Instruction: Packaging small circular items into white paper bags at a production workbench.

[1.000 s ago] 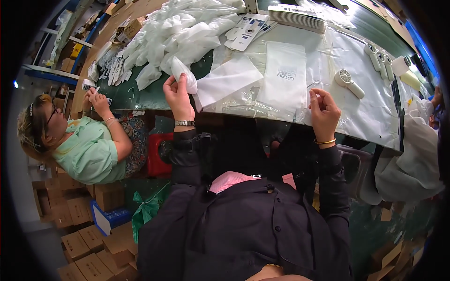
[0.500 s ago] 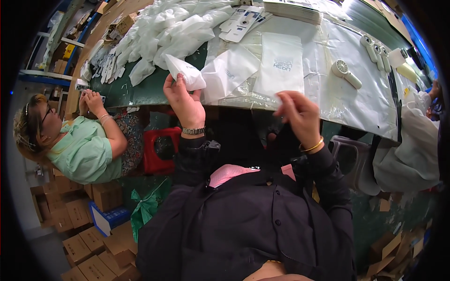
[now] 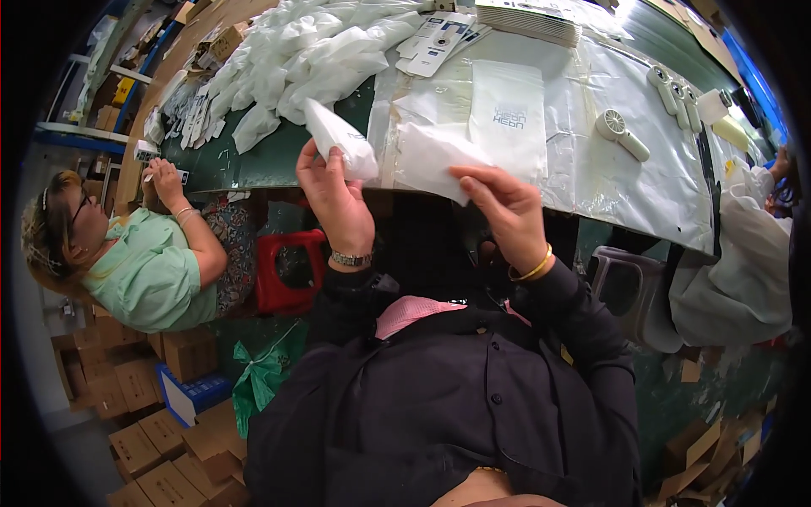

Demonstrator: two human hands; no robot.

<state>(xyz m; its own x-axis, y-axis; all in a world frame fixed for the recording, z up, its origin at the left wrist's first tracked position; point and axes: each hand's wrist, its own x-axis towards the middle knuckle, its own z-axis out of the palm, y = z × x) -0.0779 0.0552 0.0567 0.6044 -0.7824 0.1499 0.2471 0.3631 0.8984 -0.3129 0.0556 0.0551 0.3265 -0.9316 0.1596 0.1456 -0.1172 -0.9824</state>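
Leftward came my right hand, now pinching a flat white bag at the edge of the desk; my left hand holds a bulging pouch. Gentle pinching should avoid creases.

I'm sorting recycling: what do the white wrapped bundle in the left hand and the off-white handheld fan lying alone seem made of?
White wrapped bundle: perhaps thin, matte plastic or nonwoven fabric outside, from its soft creases; inside hidden.
Off-white handheld fan: probably satin moulded plastic, given its smooth, even surface.
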